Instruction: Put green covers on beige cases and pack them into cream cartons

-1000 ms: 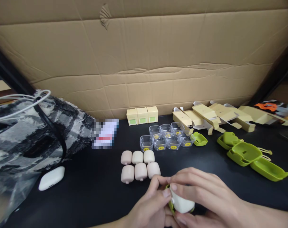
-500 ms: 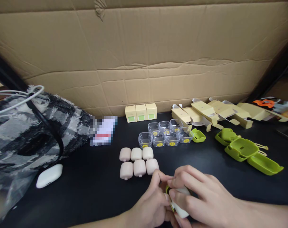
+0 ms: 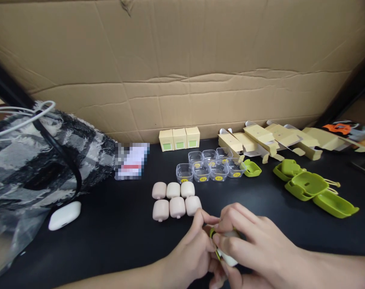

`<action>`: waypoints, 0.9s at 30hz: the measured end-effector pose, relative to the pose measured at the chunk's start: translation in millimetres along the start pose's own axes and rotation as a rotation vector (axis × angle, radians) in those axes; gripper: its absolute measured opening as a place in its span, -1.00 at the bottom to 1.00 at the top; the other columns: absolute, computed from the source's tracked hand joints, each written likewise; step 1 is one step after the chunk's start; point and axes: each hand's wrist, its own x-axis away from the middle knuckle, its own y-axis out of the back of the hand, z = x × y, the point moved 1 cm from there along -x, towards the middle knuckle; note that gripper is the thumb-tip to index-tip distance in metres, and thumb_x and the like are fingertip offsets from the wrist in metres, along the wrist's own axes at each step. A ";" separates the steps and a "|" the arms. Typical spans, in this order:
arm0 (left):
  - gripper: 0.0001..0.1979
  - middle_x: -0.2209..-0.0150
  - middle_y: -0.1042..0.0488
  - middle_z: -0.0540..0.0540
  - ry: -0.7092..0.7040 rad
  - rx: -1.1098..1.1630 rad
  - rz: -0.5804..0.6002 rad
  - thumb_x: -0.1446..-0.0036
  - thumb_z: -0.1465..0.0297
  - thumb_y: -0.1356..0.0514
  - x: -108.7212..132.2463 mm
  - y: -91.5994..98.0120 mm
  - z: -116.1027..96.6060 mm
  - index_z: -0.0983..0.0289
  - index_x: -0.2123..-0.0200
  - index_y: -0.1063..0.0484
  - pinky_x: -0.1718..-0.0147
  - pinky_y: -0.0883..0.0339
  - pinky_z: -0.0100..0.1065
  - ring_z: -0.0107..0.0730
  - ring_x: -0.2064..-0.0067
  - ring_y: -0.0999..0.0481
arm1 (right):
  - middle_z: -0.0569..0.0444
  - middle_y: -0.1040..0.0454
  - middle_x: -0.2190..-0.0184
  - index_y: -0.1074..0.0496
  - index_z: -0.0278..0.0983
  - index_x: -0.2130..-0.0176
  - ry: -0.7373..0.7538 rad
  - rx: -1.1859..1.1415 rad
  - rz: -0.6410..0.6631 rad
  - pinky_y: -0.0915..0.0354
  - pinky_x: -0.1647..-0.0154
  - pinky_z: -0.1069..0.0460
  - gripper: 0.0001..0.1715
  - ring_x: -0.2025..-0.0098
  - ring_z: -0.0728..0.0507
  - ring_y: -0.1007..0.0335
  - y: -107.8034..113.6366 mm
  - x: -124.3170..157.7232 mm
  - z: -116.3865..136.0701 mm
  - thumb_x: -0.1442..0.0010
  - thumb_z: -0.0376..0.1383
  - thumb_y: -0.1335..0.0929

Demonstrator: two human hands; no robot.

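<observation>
My left hand [image 3: 197, 251] and my right hand [image 3: 251, 243] meet at the front, both closed on one small white case with a green cover [image 3: 229, 259]. White shows under my right fingers, and a green edge runs along the side at my left fingertips. My fingers hide most of it. Just beyond my left hand, several small pale pink and cream rounded cases [image 3: 177, 207] sit in two rows. Behind them stand several clear plastic cups [image 3: 202, 172] with yellow stickers, beside a small green cover piece [image 3: 252, 168].
Green silicone cases [image 3: 308, 186] with cord loops lie at right. Opened pale yellow boxes [image 3: 262, 138] spread along the back; three closed yellow boxes [image 3: 179, 139] stand left of them. A white earbud case [image 3: 64, 216] lies at left near a checked fringed cloth [image 3: 58, 156]. Cardboard [image 3: 182, 48] walls the back.
The view has tipped slightly, so the table things sit a little higher. Both hands keep hold of the case; it has turned slightly, and a bit of green now shows at its far side.
</observation>
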 end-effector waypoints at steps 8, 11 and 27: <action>-0.79 0.55 -0.40 -0.12 0.025 -0.003 -0.053 -0.23 0.18 -0.05 4.9 -3.5 -1.9 0.18 0.25 -0.14 0.71 -0.07 -0.61 -0.66 0.70 -0.20 | 0.05 -0.33 0.39 -0.37 -0.22 0.36 -0.048 -0.011 -0.025 -0.21 0.50 0.10 -0.88 0.34 -0.10 -0.21 -5.2 0.1 -0.6 -0.06 -0.43 -0.30; -0.86 0.58 -0.36 -0.15 0.036 0.014 -0.063 -0.17 0.28 -0.06 5.4 -5.0 -3.1 0.16 0.28 -0.12 0.73 -0.04 -0.59 -0.65 0.71 -0.18 | 0.06 -0.33 0.36 -0.38 -0.22 0.31 -0.105 -0.075 -0.028 -0.18 0.51 0.11 -0.81 0.34 -0.08 -0.23 -0.8 -1.3 0.5 -0.02 -0.45 -0.30; -0.87 0.56 -0.35 -0.14 0.006 0.000 -0.087 -0.10 0.34 -0.09 5.6 -5.0 -3.9 0.20 0.33 -0.14 0.73 -0.06 -0.62 -0.68 0.70 -0.19 | 0.08 -0.37 0.25 -0.37 -0.19 0.30 -0.168 -0.144 0.097 -0.24 0.43 0.09 -0.84 0.24 -0.09 -0.31 8.3 -1.9 -0.6 -0.06 -0.39 -0.38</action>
